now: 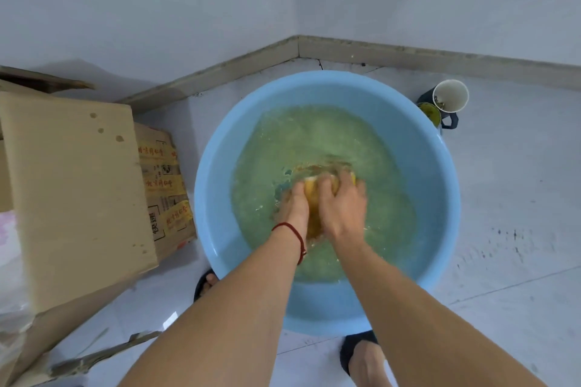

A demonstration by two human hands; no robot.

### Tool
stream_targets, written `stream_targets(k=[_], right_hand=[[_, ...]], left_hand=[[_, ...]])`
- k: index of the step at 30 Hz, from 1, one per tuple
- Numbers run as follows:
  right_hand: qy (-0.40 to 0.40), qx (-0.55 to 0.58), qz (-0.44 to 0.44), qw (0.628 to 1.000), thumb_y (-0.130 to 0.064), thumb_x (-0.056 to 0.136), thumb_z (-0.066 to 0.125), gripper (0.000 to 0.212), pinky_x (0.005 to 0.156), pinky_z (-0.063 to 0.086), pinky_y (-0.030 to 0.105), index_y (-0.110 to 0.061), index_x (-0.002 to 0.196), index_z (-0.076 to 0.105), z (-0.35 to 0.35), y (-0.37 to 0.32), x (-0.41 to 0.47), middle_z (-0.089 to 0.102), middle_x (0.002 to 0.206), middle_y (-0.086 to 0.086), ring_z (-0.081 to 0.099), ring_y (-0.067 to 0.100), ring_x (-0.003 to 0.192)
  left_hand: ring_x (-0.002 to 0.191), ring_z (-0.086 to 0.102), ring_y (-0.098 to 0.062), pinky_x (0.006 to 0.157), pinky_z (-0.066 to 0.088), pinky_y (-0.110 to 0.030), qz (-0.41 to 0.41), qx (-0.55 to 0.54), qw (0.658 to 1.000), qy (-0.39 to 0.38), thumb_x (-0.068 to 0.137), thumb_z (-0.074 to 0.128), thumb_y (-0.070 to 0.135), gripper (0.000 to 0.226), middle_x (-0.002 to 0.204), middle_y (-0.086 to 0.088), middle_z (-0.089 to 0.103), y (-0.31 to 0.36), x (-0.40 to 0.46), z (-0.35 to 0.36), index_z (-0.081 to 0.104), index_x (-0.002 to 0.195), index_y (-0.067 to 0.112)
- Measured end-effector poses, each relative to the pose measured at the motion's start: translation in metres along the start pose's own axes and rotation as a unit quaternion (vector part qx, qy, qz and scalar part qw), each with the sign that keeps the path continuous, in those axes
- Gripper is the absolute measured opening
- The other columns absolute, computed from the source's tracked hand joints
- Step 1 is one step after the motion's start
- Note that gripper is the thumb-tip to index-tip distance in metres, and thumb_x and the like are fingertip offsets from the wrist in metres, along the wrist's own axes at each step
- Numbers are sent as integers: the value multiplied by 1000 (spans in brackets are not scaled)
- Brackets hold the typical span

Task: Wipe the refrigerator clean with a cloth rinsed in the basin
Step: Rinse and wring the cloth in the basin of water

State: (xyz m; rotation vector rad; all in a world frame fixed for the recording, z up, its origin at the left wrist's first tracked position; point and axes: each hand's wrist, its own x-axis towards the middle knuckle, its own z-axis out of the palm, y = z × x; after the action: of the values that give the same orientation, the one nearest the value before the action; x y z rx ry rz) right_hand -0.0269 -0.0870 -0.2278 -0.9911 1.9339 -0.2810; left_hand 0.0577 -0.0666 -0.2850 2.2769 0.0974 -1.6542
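Over the round light-blue plastic basin (213,198), both bare forearms reached forward and down. The left hand (292,203) and right hand (342,209) gripped the bunched yellow cloth (314,214) between them, fingers curled round it in cloudy greenish water (314,135). Beyond, on the pale tiled floor (518,198), a white cup (450,95) stood near the corner walls.

Cardboard box (78,198), taped, left on tiled floor (518,214); white cup (450,95) beside dark mug (448,121) near baseboard (440,56)
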Motion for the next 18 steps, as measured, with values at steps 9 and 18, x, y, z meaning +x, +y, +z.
stream_targets(k=[9,18], right_hand=[[1,-22,-11,1000,-66,89,59,50,84,57,44,-17,93,69,-19,-24,3,73,88,11,68,38,89],[65,-159,-96,980,-32,88,45,58,104,38,52,-6,140,47,6,6,1,47,139,21,44,39,123]], left_hand=[[89,71,-29,81,61,-51,71,66,995,-17,84,44,66,58,98,-8,73,37,-60,0,68,105,17],[106,60,-38,95,54,-55,55,42,992,106,87,44,64,47,138,-13,39,31,-50,-18,55,122,35]])
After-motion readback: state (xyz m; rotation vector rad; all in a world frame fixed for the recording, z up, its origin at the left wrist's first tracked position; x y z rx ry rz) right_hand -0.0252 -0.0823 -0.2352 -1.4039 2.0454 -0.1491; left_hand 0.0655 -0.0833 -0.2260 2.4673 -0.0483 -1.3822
